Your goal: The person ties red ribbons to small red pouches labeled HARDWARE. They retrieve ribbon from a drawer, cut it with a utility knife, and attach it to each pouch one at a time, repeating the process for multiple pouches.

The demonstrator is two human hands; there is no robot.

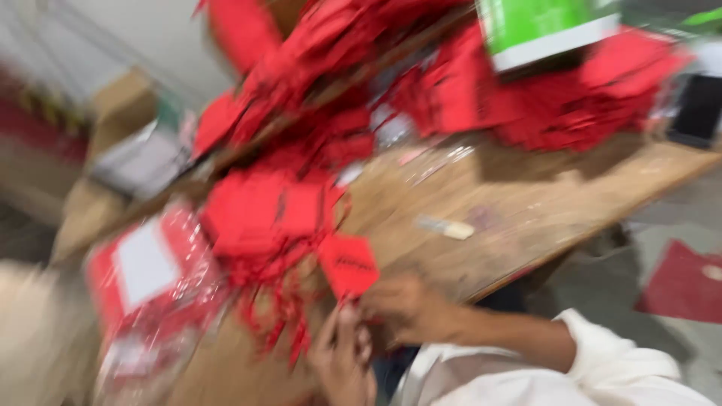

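Hands meet at the near edge of the tabletop (526, 218): the right hand (406, 308) and left hand (342, 361) together pinch a small red tag (347, 265) with red tassel strings (282, 316) dangling beside it. Just beyond lies a heap of similar red tags (263, 210), suggesting many handled; far larger piles (556, 105) wait further back. Motion blur hides finger detail and any print; the left hand's grip is partly cut off.

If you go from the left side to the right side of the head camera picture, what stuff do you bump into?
Clear plastic packet with a white card → pile of red paper pieces → red tag pinched by both hands → small pale piece on the wooden table → green and white box → dark flat thing.
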